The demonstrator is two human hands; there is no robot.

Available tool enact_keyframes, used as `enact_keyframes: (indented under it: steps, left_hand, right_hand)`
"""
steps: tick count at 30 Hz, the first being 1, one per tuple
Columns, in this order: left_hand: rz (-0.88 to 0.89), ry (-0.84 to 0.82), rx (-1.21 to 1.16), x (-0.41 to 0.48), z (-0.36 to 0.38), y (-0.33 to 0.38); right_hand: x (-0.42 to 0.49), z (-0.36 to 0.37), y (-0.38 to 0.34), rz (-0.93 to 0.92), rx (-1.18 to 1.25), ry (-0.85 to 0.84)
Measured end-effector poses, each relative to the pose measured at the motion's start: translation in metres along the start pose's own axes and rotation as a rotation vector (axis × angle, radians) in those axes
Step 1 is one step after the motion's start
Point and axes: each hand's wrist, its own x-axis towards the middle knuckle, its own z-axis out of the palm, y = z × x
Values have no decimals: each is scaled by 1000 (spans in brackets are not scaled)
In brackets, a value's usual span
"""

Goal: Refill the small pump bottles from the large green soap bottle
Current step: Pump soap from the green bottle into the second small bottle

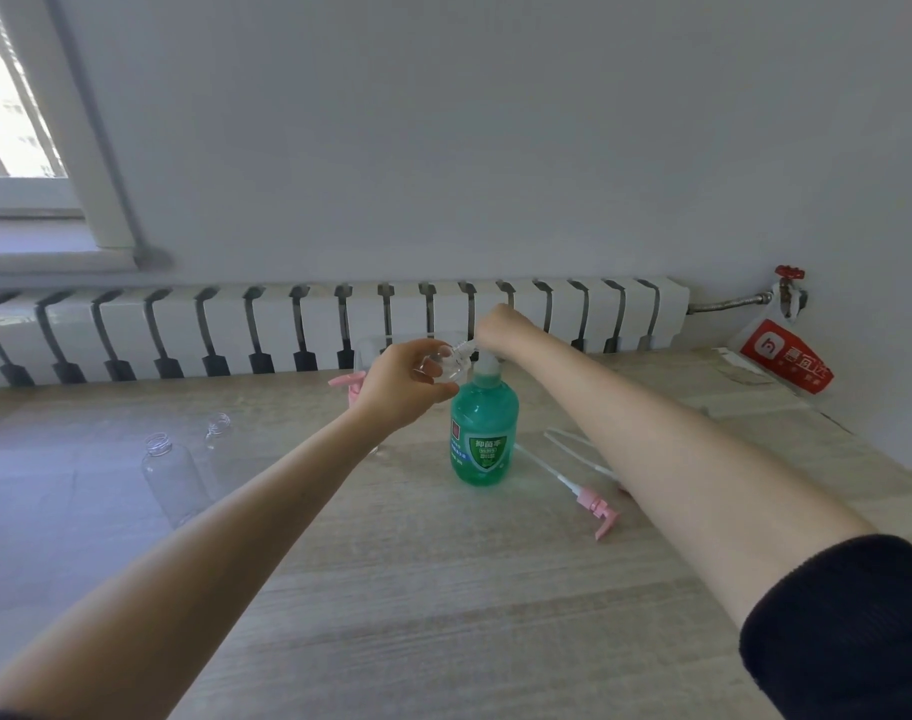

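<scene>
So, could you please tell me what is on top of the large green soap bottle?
The right hand sits on its white pump, hiding the head; just the collar shows. The left hand has a small clear bottle in its grip at the spout. Soap flow is hidden.

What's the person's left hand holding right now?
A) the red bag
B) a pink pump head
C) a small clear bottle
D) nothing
C: the left hand grips a small clear bottle, its neck tipped toward the top of the green soap bottle.

"抑菌率" on green bottle [485, 407] (shield label)
</scene>
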Motion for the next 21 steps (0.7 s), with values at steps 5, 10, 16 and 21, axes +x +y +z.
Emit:
enact_keyframes:
  steps: [5, 10, 16, 21]
  left_hand:
    - [-7, 11, -36, 3, -2, 4]
    - [-3, 9, -41, 2, -2, 4]
    - [3, 11, -34, 2, 0, 2]
    - [6, 11, -34, 1, 1, -3]
  right_hand:
    - [-1, -13, -4, 18, 37, 1]
    - [2, -10, -2, -4, 22, -17]
    - [5, -4, -5, 45, 7, -6]
    - [7, 2, 0, 15, 46, 17]
